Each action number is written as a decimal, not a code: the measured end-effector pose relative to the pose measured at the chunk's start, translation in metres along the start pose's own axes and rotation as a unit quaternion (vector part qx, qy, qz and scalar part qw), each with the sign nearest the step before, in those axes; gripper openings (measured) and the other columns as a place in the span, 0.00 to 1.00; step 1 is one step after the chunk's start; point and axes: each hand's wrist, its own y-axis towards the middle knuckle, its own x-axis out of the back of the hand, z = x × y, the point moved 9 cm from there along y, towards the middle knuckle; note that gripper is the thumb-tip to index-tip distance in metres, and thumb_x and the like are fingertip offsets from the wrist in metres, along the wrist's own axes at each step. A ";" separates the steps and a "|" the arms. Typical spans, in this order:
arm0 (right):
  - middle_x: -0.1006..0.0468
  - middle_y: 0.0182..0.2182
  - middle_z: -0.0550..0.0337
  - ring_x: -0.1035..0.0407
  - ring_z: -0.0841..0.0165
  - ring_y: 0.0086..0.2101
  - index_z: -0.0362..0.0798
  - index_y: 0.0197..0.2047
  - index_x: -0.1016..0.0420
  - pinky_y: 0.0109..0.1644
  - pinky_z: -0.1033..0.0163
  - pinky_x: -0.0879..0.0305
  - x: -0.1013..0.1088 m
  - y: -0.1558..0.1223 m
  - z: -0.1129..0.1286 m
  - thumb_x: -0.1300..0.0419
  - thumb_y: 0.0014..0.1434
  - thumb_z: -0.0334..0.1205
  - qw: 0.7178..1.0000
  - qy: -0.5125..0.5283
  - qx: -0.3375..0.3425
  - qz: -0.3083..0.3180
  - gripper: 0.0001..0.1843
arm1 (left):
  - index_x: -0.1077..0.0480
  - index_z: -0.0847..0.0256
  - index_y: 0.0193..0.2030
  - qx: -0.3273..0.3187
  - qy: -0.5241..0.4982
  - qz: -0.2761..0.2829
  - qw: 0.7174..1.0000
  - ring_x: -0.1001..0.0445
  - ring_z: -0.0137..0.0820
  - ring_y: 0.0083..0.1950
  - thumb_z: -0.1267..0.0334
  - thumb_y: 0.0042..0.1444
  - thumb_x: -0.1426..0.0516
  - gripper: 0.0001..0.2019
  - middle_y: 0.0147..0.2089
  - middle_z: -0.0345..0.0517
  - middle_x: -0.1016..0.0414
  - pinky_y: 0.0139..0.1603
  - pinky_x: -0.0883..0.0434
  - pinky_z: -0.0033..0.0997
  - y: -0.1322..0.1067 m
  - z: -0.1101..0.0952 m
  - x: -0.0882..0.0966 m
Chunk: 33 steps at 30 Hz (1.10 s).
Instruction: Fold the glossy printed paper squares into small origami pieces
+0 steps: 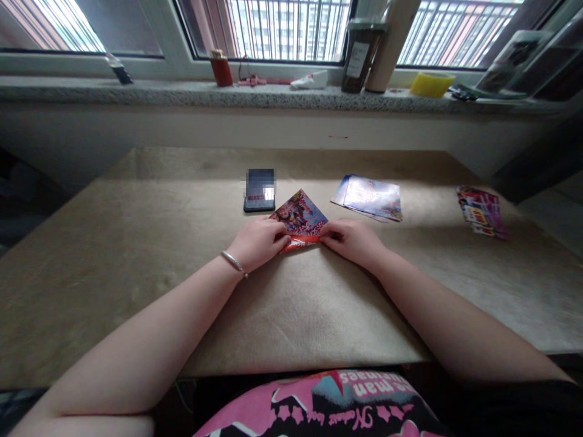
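Observation:
A printed, colourful sheet of paper (pixel 301 212) lies in front of me, with one corner pointing away and a folded orange-red strip along its near edge. My left hand (pixel 260 241) is closed on the strip's left end, thumb and fingers together. At the right end, my right hand (pixel 354 240) pinches the same sheet. Just beyond my left hand rests a phone (pixel 259 191), its screen blurred out. To the right of the sheet is a small stack of glossy printed sheets (pixel 371 197).
Several folded colourful paper pieces (pixel 483 212) lie at the table's (pixel 136 255) right side. Behind it, the granite windowsill (pixel 173 96) holds a red container (pixel 221 68), a dark lidded jar (pixel 357 57), a cardboard tube (pixel 387 54) and a yellow tape roll (pixel 432 85).

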 end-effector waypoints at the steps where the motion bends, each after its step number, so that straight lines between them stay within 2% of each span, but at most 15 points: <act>1: 0.21 0.33 0.59 0.29 0.68 0.33 0.51 0.35 0.22 0.36 0.65 0.38 0.001 0.000 0.000 0.42 0.56 0.37 1.000 -0.010 0.000 -0.002 0.06 | 0.27 0.61 0.31 -0.003 0.017 -0.006 1.000 0.29 0.35 0.41 0.60 0.59 0.47 0.11 0.38 0.46 0.25 0.42 0.33 0.33 0.000 -0.002 0.001; 5: 0.20 0.34 0.59 0.29 0.66 0.36 0.52 0.36 0.22 0.39 0.63 0.37 0.001 0.000 0.004 0.40 0.56 0.37 0.999 -0.033 0.022 -0.004 0.06 | 0.26 0.60 0.33 0.025 0.079 -0.027 0.996 0.30 0.37 0.43 0.59 0.59 0.47 0.10 0.42 0.46 0.26 0.42 0.31 0.34 -0.003 -0.005 0.005; 7: 0.21 0.35 0.59 0.30 0.65 0.37 0.52 0.36 0.22 0.40 0.63 0.37 0.000 0.000 0.006 0.40 0.55 0.36 0.999 -0.039 0.039 -0.001 0.06 | 0.26 0.59 0.35 0.063 0.105 -0.036 0.992 0.29 0.38 0.44 0.59 0.59 0.47 0.10 0.44 0.46 0.26 0.40 0.31 0.35 -0.006 -0.003 0.008; 11: 0.21 0.37 0.57 0.30 0.65 0.39 0.51 0.36 0.22 0.43 0.62 0.35 -0.001 0.000 0.007 0.41 0.56 0.35 0.998 -0.035 0.054 -0.001 0.07 | 0.25 0.57 0.38 0.092 0.101 -0.040 0.990 0.30 0.38 0.49 0.61 0.59 0.46 0.08 0.50 0.43 0.27 0.41 0.29 0.33 -0.010 -0.003 0.009; 22: 0.23 0.37 0.54 0.31 0.65 0.39 0.50 0.36 0.20 0.45 0.59 0.35 -0.002 0.001 0.010 0.42 0.59 0.37 0.995 -0.038 0.095 -0.022 0.09 | 0.25 0.58 0.38 0.081 0.086 -0.057 0.991 0.28 0.38 0.47 0.60 0.59 0.47 0.10 0.48 0.46 0.25 0.40 0.29 0.34 -0.006 0.004 0.006; 29: 0.23 0.38 0.53 0.31 0.65 0.39 0.51 0.38 0.19 0.44 0.60 0.35 -0.003 0.001 0.010 0.43 0.60 0.38 0.994 -0.047 0.099 -0.021 0.10 | 0.25 0.61 0.36 0.033 0.021 -0.083 0.996 0.29 0.38 0.50 0.61 0.58 0.45 0.09 0.45 0.48 0.25 0.51 0.31 0.36 -0.001 0.010 0.004; 33: 0.22 0.38 0.54 0.31 0.65 0.39 0.50 0.39 0.19 0.44 0.60 0.35 -0.004 0.001 0.010 0.44 0.61 0.39 0.993 -0.053 0.101 -0.014 0.11 | 0.24 0.61 0.36 0.038 0.022 -0.077 0.996 0.29 0.39 0.48 0.60 0.57 0.44 0.09 0.45 0.48 0.24 0.52 0.32 0.39 0.001 0.013 0.004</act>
